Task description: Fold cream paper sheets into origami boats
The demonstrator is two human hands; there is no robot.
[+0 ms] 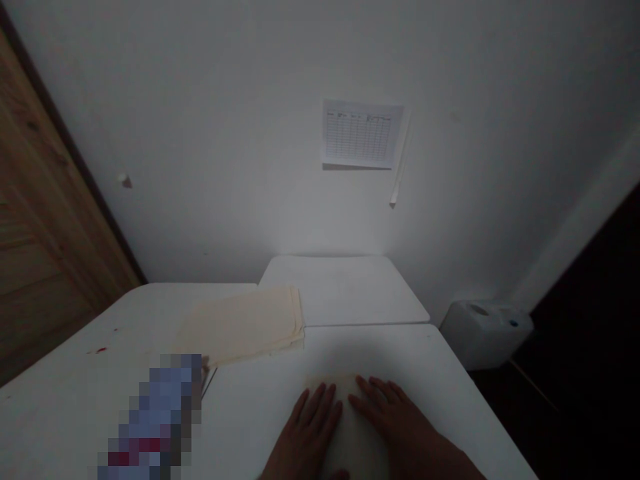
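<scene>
Both palms rest face down near the front edge of the view on a pale, flat piece [356, 437] that looks like cloth or a thin sheet; dim light hides its exact kind. My left hand [315, 420] lies on its left side with the fingers slightly apart. On the other side, my right hand [387, 413] is spread flat with its fingers angled inward. A strip of the pale piece shows between the hands, and the rest is covered by them or out of frame. Farther left lies a stack of thin cream sheets or cloths [245, 323].
The white tables [240, 433] meet at seams, with another white table [345, 290] against the wall. A pixelated bluish item [167, 400] lies at left. A paper chart [363, 135] hangs on the wall. A white plastic container [483, 337] stands beyond the right edge.
</scene>
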